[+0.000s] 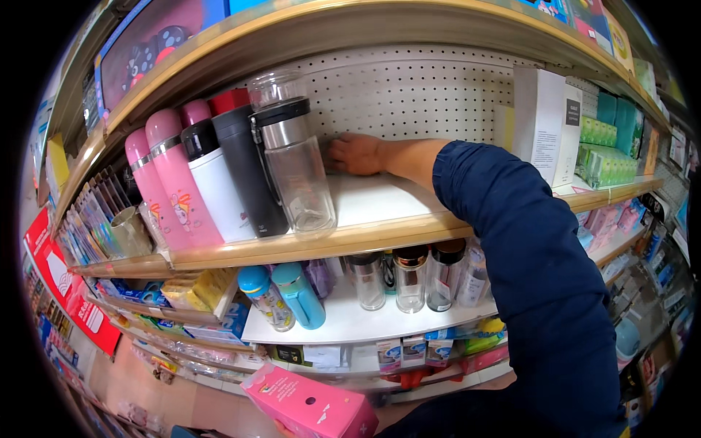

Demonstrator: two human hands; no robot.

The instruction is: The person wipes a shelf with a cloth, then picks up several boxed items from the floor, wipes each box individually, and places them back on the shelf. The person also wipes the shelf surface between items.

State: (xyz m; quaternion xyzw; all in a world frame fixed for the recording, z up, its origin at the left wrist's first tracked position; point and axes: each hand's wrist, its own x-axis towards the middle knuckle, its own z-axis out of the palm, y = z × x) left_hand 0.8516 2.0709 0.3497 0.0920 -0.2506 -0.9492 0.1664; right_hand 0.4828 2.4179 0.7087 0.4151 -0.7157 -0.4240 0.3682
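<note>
My right hand [358,154] reaches deep onto the upper shelf [383,200], just right of a clear glass bottle [301,180] with a steel collar and black band. Its fingertips are blurred and partly behind that bottle, so whether they grip anything is unclear. Left of the bottle stand a dark grey flask [246,169], a white flask [219,191] with a black cap, and pink thermos flasks [181,186] with printed pictures. Low in the view, my left hand [283,428] shows only some fingertips under a pink printed carton [312,402], which it holds tilted.
White cartons [539,120] and green packs [605,164] stand on the shelf's right part. Below, a second shelf holds blue bottles [298,295] and glass tumblers [409,282]. A wooden shelf edge [383,232] runs below my right forearm. Perforated panel [416,93] backs the upper shelf.
</note>
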